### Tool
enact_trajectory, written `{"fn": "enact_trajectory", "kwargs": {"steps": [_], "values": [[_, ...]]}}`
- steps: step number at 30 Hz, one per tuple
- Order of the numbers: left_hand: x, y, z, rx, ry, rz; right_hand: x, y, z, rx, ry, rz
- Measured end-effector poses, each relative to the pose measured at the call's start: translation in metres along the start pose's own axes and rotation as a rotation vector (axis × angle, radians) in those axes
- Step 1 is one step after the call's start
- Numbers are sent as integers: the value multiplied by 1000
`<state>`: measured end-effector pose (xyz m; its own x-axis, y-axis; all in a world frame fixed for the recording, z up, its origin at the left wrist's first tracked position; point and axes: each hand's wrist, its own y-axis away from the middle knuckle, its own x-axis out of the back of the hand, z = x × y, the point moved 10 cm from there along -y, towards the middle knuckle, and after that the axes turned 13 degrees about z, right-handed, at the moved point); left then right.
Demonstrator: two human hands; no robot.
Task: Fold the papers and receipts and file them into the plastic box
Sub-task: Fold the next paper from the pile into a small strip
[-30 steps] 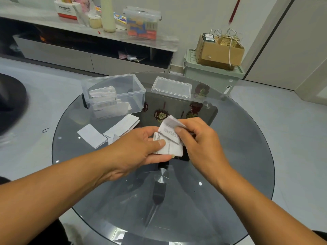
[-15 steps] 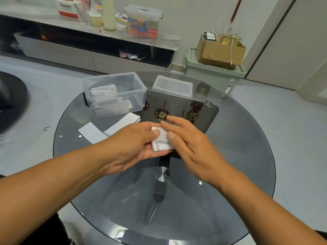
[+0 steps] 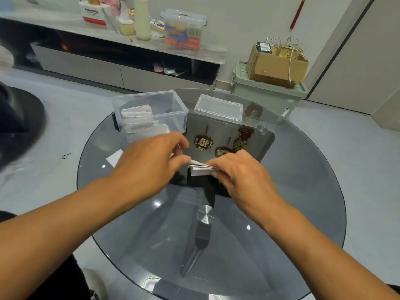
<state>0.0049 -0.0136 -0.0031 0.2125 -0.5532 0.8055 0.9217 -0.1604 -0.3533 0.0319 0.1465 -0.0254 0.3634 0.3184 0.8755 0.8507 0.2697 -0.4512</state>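
Note:
A folded white receipt [image 3: 200, 169] is held edge-on just above the round glass table [image 3: 303, 191]. My right hand [image 3: 240, 172] pinches its right end between thumb and fingers. My left hand [image 3: 153, 156] pinches its left end, fingers curled. Behind my left hand stands the clear plastic box [image 3: 173, 105], open, with several folded papers [image 3: 136, 114] upright inside at its left end. Its lid [image 3: 218, 107] lies on the table to the right of the box. A loose white paper [image 3: 114, 158] peeks out on the table left of my left hand, mostly hidden.
Red and gold ornaments [image 3: 203, 142] show under the glass beyond my hands. Past the table stand a low TV console [image 3: 121, 68] with bottles and a container, and a green bin [image 3: 268, 92] topped by a cardboard box [image 3: 277, 63]. Grey floor surrounds the table.
The receipt went from half open to folded flat, and now both hands hold it edge-on by its ends. My left hand turned over onto it and now hides the loose papers.

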Motion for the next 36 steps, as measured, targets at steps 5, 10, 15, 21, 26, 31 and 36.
{"fn": "enact_trajectory", "kwargs": {"steps": [5, 10, 15, 21, 26, 31, 36], "values": [[18, -17, -37, 125, -383, -21, -10, 1, 0, -132, -102, -85], [-4, -19, -51, 189, -430, -180, -12, -3, 0, -157, 0, -163], [-19, -26, -55, 258, -236, -242, -15, -1, 8, -250, -103, -117], [-25, -32, -39, 158, -34, -103, -10, 1, 21, -412, -285, -66], [-20, -34, -21, 127, 251, -35, -5, 6, 44, -671, -503, 45], [-34, -26, -11, 273, 633, -135, -12, 10, 45, -894, -863, 70], [-34, -17, 1, 271, 734, -115, -15, 15, 42, -1026, -1042, 89]]}}
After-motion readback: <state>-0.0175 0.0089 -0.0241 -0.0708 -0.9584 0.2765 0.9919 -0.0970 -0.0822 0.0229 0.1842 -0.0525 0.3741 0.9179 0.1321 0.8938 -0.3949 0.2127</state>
